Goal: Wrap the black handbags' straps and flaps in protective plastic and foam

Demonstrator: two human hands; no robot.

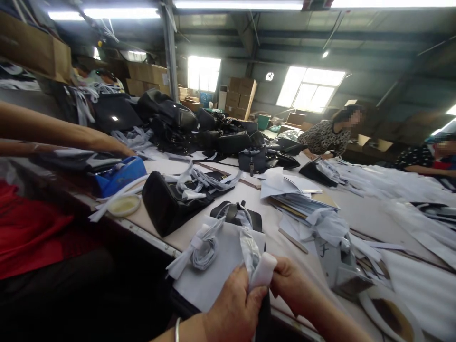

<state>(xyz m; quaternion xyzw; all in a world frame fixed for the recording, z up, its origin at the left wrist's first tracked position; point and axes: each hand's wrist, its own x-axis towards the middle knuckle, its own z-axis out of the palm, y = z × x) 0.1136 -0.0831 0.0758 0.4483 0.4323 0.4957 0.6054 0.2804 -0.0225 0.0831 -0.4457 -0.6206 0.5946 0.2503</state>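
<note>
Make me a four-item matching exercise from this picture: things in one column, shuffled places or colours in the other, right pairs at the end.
Things:
1. White foam piece
2. Coiled pale strap
3. Round clock
4. Plastic bin by the co-worker's arm at picture left

Places and colours:
A. On the far wall, between two windows
B. Blue
C. Held by the left hand and right hand
D. Lying on a flat white sheet

Right pairs:
1-C
2-D
3-A
4-B
</note>
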